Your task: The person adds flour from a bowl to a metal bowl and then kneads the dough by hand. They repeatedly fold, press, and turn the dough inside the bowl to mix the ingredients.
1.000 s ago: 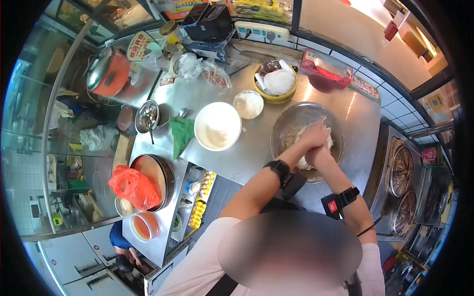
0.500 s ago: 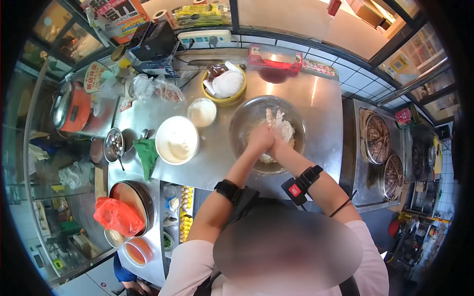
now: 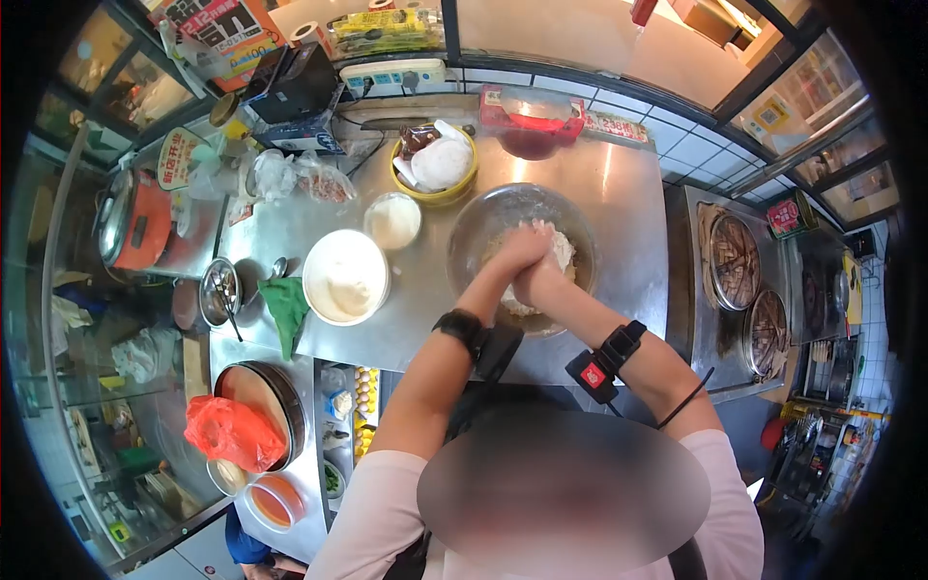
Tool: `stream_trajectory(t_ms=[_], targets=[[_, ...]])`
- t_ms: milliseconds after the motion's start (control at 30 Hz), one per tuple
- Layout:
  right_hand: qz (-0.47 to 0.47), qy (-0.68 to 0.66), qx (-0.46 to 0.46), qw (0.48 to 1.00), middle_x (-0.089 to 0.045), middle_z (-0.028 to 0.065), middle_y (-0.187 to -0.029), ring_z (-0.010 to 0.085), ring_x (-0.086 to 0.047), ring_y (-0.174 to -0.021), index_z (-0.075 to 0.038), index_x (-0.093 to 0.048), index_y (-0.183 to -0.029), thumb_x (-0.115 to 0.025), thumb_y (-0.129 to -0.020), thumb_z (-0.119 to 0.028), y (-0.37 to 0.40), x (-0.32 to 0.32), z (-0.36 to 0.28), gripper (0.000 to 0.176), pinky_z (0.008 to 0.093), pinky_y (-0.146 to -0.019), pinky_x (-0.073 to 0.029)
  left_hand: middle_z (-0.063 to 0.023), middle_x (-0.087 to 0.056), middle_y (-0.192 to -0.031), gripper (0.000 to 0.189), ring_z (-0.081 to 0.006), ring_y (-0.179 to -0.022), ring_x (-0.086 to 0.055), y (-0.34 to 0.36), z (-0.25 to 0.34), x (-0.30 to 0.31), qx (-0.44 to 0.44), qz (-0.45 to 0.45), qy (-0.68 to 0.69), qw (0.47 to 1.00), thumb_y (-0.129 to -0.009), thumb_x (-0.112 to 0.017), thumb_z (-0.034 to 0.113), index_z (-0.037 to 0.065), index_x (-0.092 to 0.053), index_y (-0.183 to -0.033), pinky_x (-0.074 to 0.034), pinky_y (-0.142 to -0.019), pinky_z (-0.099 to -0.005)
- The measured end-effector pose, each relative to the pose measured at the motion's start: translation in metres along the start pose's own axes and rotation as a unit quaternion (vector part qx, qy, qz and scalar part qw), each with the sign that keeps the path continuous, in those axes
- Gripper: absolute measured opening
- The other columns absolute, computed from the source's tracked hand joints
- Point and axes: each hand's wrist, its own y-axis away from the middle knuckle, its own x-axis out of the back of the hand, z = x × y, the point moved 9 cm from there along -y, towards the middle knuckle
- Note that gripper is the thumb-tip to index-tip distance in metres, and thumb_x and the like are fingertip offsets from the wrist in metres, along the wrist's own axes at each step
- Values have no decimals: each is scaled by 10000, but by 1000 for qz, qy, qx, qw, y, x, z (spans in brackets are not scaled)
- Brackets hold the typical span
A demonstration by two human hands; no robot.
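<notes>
A large metal bowl [image 3: 471,224] stands on the steel counter with pale, floury dough [image 3: 561,253] inside. Both of my hands are down in it, crossed close together. My left hand [image 3: 527,243] lies on top, its flour-coated fingers curled and closed on the dough. Under and against it is my right hand [image 3: 533,279], pressed into the dough with its fingers mostly hidden. More loose floury mix [image 3: 515,303] shows along the near side of the bowl.
Left of the bowl stand a white tub [image 3: 324,297] and a small tub of white powder [image 3: 393,201]. A yellow bowl [image 3: 422,196] with bags and a red box [image 3: 490,121] are behind. A green cloth [image 3: 284,309] hangs at the left; round steamers [image 3: 737,259] sit right.
My fingers have gone from stretched out away from me to curled down at the dough. Both hands stay inside the bowl. The whole view has shifted slightly.
</notes>
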Motion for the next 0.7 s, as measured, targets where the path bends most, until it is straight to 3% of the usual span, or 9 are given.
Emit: stream_trajectory(t_ms=[200, 233, 267, 367, 433, 500, 567, 600, 700], targets=[[-49, 44, 221, 973, -558, 36, -1112, 177, -529, -1017, -145, -489, -1128, -409, -913, -396, -15, -8, 44, 341, 310, -913, -408, -275, -609, -892, 479, -427, -890, -576, 2, 27, 20, -12, 200, -96, 975, -829, -473, 414, -27, -660, -810, -442, -828, -441], [100, 420, 437, 789, -571, 34, -1090, 178, -516, -1035, -138, -509, -1097, -442, -902, -386, -3, -6, 32, 322, 317, -925, -394, -260, -616, -869, 474, -418, -864, -585, -5, 18, 17, 20, 190, -73, 979, -836, -465, 414, -16, -664, -803, -447, -807, -444], [225, 692, 548, 412, -584, 33, -1068, 178, -503, -1053, -131, -528, -1065, -475, -891, -375, 18, -35, 41, 304, 323, -937, -380, -245, -623, -846, 471, -409, -839, -594, -8, 12, 14, 52, 179, -51, 981, -843, -456, 413, -5, -667, -795, -451, -785, -446], [208, 729, 448, 473, -573, 70, -1119, 254, -470, -1114, -90, -516, -1127, -502, -829, -189, 7, -32, 41, 314, 357, -976, -348, -227, -627, -801, 442, -392, -824, -597, -8, 8, 16, 55, 188, -40, 980, -855, -457, 385, 8, -666, -763, -451, -750, -444], [228, 775, 419, 414, -578, 89, -1100, 274, -472, -1110, -71, -539, -1086, -505, -807, -157, 10, -35, 45, 294, 362, -971, -354, -222, -623, -864, 403, -385, -854, -593, -11, 4, 16, 26, 169, -46, 984, -863, -456, 353, 4, -653, -820, -451, -760, -449], [278, 869, 361, 195, -582, 109, -1082, 294, -473, -1106, -52, -562, -1045, -507, -786, -126, 13, -43, 57, 275, 366, -966, -360, -217, -619, -927, 370, -379, -884, -590, -16, -3, 14, -2, 152, -51, 987, -872, -456, 321, 0, -639, -876, -451, -770, -454], [263, 859, 128, -420, -587, 128, -1064, 313, -475, -1102, -32, -585, -1005, -509, -764, -94, -3, -34, 96, 259, 371, -961, -366, -194, -624, -796, 276, -346, -782, -614, -14, -5, 23, -73, 229, -76, 968, -867, -463, 222, 7, -635, -850, -456, -697, -433], [212, 788, 50, -575, -589, 138, -1054, 323, -476, -1100, -23, -596, -984, -510, -754, -78, -10, -21, 107, 252, 373, -958, -369, -194, -624, -796, 276, -346, -782, -614, -16, -13, 22, -71, 231, -76, 967, -867, -463, 222, 7, -635, -850, -456, -697, -433], [165, 756, -20, -633, -594, 157, -1036, 343, -477, -1095, -4, -619, -943, -513, -732, -47, -20, 4, 122, 241, 377, -953, -375, -163, -624, -871, 212, -283, -813, -629, -14, -23, 25, -61, 201, 71, 975, -871, -430, 98, 10, -597, -968, -473, -673, -405]])
